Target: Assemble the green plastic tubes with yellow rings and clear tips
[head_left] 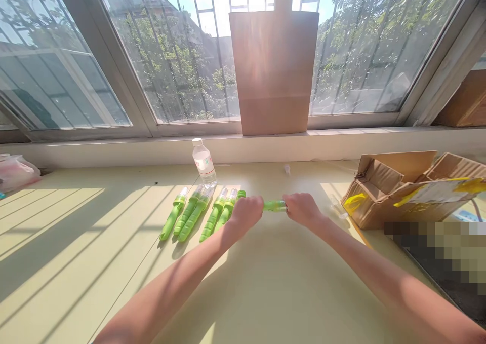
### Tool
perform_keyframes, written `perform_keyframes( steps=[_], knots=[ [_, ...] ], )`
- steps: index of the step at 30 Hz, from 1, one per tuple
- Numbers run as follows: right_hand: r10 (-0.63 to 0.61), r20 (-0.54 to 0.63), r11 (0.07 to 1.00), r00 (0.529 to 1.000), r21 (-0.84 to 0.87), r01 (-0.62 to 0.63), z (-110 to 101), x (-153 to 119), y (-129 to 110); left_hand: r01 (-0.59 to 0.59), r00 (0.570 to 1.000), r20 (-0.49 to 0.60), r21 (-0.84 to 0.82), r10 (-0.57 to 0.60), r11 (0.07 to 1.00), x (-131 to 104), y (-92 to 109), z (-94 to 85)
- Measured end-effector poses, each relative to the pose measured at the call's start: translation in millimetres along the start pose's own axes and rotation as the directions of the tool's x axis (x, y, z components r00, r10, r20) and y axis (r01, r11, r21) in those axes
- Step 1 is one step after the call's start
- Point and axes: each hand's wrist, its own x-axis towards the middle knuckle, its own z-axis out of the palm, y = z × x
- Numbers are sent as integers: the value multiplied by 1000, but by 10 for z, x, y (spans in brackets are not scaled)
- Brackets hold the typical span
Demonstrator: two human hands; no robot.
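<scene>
Both hands grip one green plastic tube [271,206] with a clear end, held level just above the table. My left hand [247,213] is closed around its left end, and my right hand [302,210] around the clear right end. The fingers cover both ends, so only the middle of the tube shows. Left of my left hand, several similar green ribbed tubes [193,216] with clear caps lie slanted in a loose row. The nearest of them is partly hidden behind that hand. A clear water bottle [204,162] with a white cap stands behind the row.
An open cardboard box [379,202] with yellow tape sits at the right, beside a dark, partly pixelated object [429,263]. A small whitish piece [287,169] lies near the sill. A pinkish plastic bag [17,173] is at far left. A cardboard sheet [274,75] stands against the window.
</scene>
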Motion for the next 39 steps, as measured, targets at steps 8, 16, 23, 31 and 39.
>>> perform_keyframes(
  steps=[8, 16, 23, 31, 39],
  knots=[
    [-93, -296, 993, 951, -96, 67, 23, 47, 38, -28, 958, 274, -216, 88, 976, -18, -97, -221],
    [-77, -62, 995, 995, -70, 72, -2, 33, 23, 59, 995, 89, -49, -55, 997, -66, 47, -27],
    [-58, -42, 997, 997, -45, 56, -19, 51, 24, 62, 997, 36, -17, -61, 998, -100, 80, 29],
    [56, -193, 988, 980, 153, -27, 42, 11, -65, 78, 985, -158, 70, -66, 994, -178, 17, 76],
    [428, 75, 339, 901, 910, -237, 178, 15, -72, 156, 972, -148, -185, -184, 970, -157, -14, 92]
  ],
)
